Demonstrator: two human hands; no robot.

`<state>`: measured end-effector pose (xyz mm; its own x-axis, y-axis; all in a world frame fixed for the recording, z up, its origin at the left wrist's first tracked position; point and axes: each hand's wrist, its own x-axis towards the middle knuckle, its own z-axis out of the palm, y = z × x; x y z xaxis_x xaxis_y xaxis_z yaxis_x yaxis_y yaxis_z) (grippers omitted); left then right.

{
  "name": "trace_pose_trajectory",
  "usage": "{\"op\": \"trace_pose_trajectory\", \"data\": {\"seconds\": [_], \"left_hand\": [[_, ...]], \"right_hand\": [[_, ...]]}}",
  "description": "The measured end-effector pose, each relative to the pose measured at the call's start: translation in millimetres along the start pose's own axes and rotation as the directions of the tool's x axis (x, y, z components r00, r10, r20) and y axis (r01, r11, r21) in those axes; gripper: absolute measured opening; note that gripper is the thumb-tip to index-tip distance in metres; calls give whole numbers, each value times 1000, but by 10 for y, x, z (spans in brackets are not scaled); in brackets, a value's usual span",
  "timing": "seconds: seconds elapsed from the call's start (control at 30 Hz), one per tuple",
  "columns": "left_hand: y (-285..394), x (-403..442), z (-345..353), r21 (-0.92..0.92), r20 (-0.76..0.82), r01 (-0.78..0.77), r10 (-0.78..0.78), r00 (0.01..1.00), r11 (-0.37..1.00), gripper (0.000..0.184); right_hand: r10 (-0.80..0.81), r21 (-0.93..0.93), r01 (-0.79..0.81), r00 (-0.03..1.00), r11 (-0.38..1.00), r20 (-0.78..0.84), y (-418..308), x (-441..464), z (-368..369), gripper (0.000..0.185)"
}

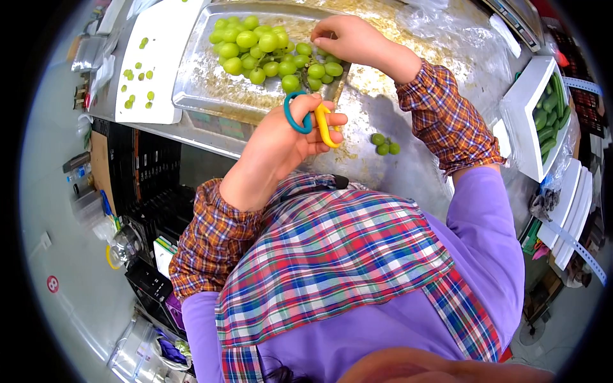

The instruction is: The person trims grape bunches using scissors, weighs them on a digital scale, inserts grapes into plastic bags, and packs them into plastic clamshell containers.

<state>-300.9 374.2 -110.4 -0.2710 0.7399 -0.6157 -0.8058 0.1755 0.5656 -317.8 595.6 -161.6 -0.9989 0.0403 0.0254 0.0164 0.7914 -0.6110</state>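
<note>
The left hand (284, 137) holds scissors (324, 127) by parted handles; just beyond that grip, green grapes (268, 43) lie in a metal tray (195, 71). The right hand (354, 42) curls at their edge, its pinch unclear from here. This close, a hasty snip could nick fruit or skin.

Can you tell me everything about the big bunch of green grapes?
The big bunch has lots of smooth, shiny, roundish pale-green grapes, with bits of thin stem showing between some. It lies spread out on the metal tray, its right end near the tray's right edge. The right hand is by that end, and the left hand holds a teal-and-yellow-handled tool close by. I can't tell whether either hand or the tool touches the grapes.
</note>
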Motion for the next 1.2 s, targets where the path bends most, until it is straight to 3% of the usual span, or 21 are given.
{"op": "trace_pose_trajectory", "data": {"seconds": [0.33,0.57,0.73,0.83,0.93,1.03,1.07,1.2], "left_hand": [[-23,81,-109,-18,24,15,-15,1000,1000,41],[-188,48,-92,-5,-34,-149,149,988,989,37],[-229,36,-149,34,-49,-168,170,984,985,36],[-242,39,-180,42,-40,-170,172,984,984,37],[-239,-10,-188,61,-35,-166,169,985,984,39],[-248,-192,-193,122,-14,-158,160,987,980,41],[-261,-267,-201,146,-5,-152,154,988,978,42],[-297,-576,-278,227,16,-73,71,997,971,39]], "right_hand": [[-19,-44,18,1000,999,-21,-33,-25,42,22],[27,47,-24,997,999,-67,-61,-62,-20,22],[18,109,-1,988,994,-151,-48,-39,-9,22],[112,181,-84,982,980,-152,-272,-55,-157,16],[30,207,3,987,978,-157,-354,-96,-191,18],[-161,-129,159,987,979,-6,-413,-113,-184,22],[-288,-188,280,957,941,-18,-356,-108,-108,25],[-258,-435,262,964,861,69,-470,-244,51,37]]}}
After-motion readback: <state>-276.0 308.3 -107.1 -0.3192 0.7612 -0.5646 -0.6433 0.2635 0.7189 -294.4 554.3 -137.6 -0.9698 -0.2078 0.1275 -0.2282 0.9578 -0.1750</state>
